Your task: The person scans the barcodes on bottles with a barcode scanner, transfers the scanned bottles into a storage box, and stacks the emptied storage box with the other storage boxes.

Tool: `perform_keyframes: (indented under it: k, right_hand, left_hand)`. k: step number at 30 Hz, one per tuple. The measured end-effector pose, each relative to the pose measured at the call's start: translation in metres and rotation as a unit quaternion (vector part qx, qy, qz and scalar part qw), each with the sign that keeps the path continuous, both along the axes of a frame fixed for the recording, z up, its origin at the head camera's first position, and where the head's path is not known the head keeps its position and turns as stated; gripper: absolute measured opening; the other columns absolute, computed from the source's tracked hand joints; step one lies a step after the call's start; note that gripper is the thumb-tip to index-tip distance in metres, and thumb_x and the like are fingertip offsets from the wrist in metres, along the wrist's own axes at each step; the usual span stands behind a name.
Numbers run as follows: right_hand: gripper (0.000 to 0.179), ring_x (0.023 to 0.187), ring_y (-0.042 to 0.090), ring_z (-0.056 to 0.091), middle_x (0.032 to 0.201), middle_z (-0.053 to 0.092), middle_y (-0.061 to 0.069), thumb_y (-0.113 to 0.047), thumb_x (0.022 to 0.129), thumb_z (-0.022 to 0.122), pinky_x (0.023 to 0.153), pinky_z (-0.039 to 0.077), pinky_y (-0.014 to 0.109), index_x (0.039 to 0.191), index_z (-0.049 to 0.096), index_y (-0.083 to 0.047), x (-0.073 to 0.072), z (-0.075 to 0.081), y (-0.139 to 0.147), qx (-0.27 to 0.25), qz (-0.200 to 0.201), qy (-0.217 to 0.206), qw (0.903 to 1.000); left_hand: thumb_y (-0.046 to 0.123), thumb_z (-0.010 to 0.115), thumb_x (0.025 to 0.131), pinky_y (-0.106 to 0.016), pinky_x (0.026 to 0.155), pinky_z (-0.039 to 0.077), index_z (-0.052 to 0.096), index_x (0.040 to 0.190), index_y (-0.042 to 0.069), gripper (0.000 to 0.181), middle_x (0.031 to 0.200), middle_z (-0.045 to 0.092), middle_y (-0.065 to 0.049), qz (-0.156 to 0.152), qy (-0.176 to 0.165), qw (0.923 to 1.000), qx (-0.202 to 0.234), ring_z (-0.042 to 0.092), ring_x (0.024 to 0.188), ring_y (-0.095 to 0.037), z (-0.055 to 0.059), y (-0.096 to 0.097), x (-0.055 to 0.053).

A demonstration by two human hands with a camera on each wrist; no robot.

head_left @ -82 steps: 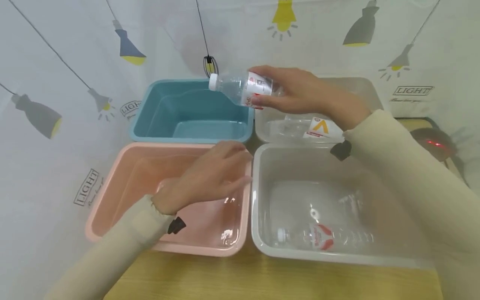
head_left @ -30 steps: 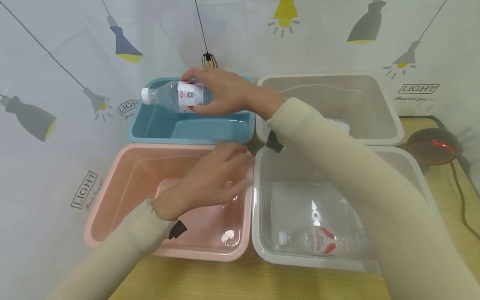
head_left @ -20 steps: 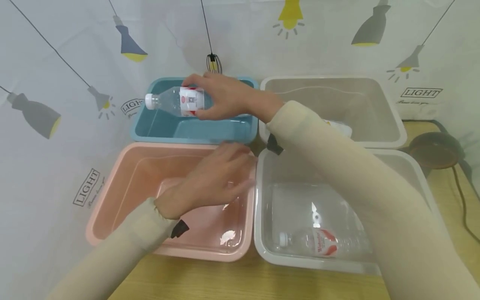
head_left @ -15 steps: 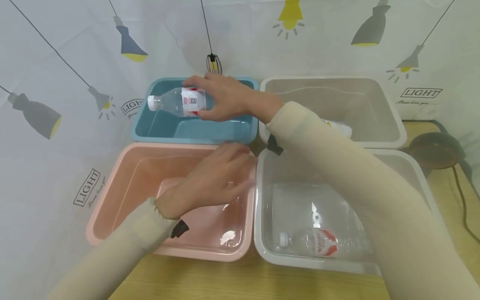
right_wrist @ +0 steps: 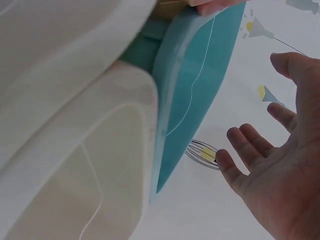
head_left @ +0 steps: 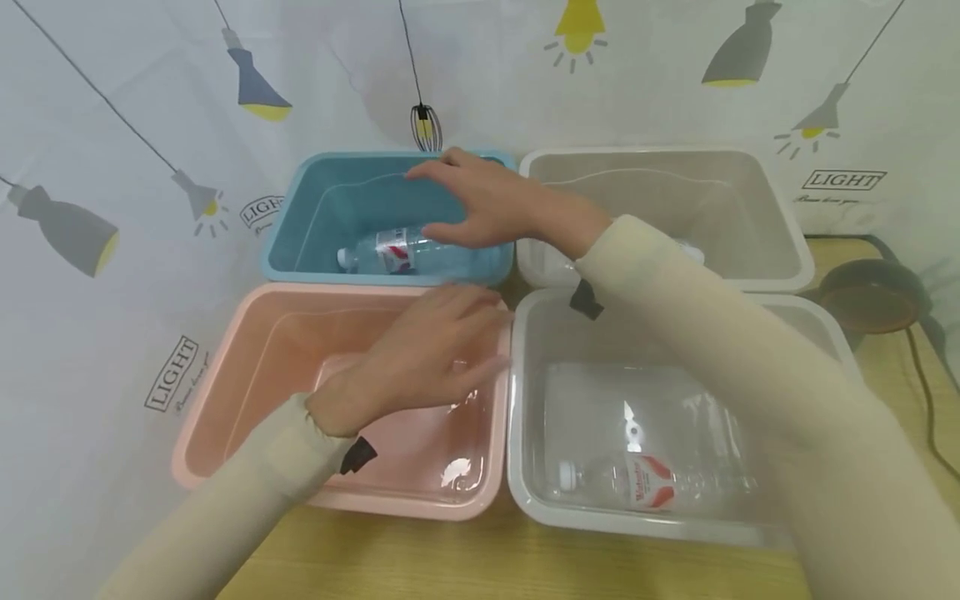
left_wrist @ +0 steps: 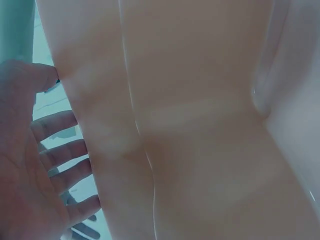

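Observation:
My right hand [head_left: 491, 200] hovers over the right side of the blue basin [head_left: 288, 278], thumb and fingers spread with nothing between them; the right wrist view shows its bare palm [right_wrist: 280, 185]. Inside that basin a clear plastic bottle [head_left: 393, 250] with a white cap and a red-and-white label lies on its side, cap to the left. My left hand [head_left: 416, 358] is held over the pink basin [head_left: 180, 458] near its right rim, fingers loosely bent and holding nothing. Whether it touches the rim I cannot tell.
Another clear bottle [head_left: 648, 482] lies in the front right light-grey basin [head_left: 517, 417]. At the back right, a beige basin [head_left: 795, 250] holds a partly hidden pale-labelled item [head_left: 692, 250]. A dark round device [head_left: 872, 296] with a cord stands on the wooden table [head_left: 525, 558] at right.
My right hand carried the bottle left from above the beige basin to the blue one, then let go of it. The bottle dropped inside, and the hand shifted slightly right. The left hand stayed put.

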State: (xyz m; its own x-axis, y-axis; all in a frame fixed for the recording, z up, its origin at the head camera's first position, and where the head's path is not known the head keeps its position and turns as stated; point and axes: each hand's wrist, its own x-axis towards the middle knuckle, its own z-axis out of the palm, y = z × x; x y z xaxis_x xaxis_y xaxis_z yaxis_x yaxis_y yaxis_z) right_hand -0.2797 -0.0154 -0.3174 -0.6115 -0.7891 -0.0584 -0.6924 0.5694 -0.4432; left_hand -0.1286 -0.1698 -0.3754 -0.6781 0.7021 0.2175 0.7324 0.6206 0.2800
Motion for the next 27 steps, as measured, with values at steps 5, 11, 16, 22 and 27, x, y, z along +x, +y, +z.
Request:
perform_keyframes:
  k: [5,11,16,22,27]
  right_hand:
    - [0.071,0.144,0.030,0.049,0.161,0.043,0.015,-0.044,0.103,0.064,0.121,0.045,0.051,0.164,0.037,-0.021,0.008,-0.002,0.020,-0.006,0.001,-0.011,0.9999]
    - [0.065,0.135,0.027,0.054,0.157,0.047,0.011,-0.041,0.104,0.065,0.117,0.049,0.049,0.161,0.042,-0.021,0.030,-0.001,0.043,-0.028,-0.030,-0.043,0.9982]
    - [0.057,0.132,0.025,0.054,0.148,0.054,0.008,-0.036,0.101,0.069,0.113,0.051,0.047,0.153,0.053,-0.020,0.054,-0.003,0.070,-0.058,-0.049,-0.044,0.9962]
    - [0.045,0.121,0.025,0.059,0.129,0.058,0.009,-0.027,0.098,0.071,0.103,0.056,0.045,0.141,0.063,-0.015,0.078,-0.010,0.098,-0.084,-0.076,-0.035,0.9930]
    - [0.035,0.115,0.024,0.064,0.124,0.063,0.006,-0.021,0.098,0.070,0.100,0.059,0.046,0.132,0.067,-0.016,0.096,-0.013,0.115,-0.087,-0.086,-0.050,0.9912]
  left_hand:
    - [0.047,0.059,0.103,-0.049,0.126,0.041,0.067,0.136,0.016,0.046,0.139,0.064,-0.005,0.005,0.003,0.9999,-0.008,0.055,0.139,-0.027,-0.001,0.001,0.000]
    - [0.048,0.058,0.104,-0.046,0.128,0.038,0.064,0.138,0.018,0.046,0.140,0.062,-0.002,0.005,0.007,0.9999,-0.012,0.052,0.141,-0.023,-0.004,-0.001,-0.001]
    - [0.048,0.057,0.104,-0.048,0.128,0.037,0.062,0.141,0.017,0.049,0.147,0.060,-0.002,0.005,0.001,0.9998,-0.017,0.049,0.146,-0.024,-0.002,0.000,0.000]
    - [0.047,0.058,0.104,-0.049,0.127,0.039,0.064,0.140,0.018,0.047,0.145,0.061,-0.002,0.004,0.004,1.0000,-0.008,0.049,0.145,-0.025,-0.003,0.001,-0.001]
    - [0.046,0.059,0.103,-0.046,0.125,0.040,0.065,0.138,0.019,0.045,0.142,0.062,-0.002,0.009,0.000,0.9999,-0.008,0.052,0.141,-0.025,-0.005,0.000,-0.001]
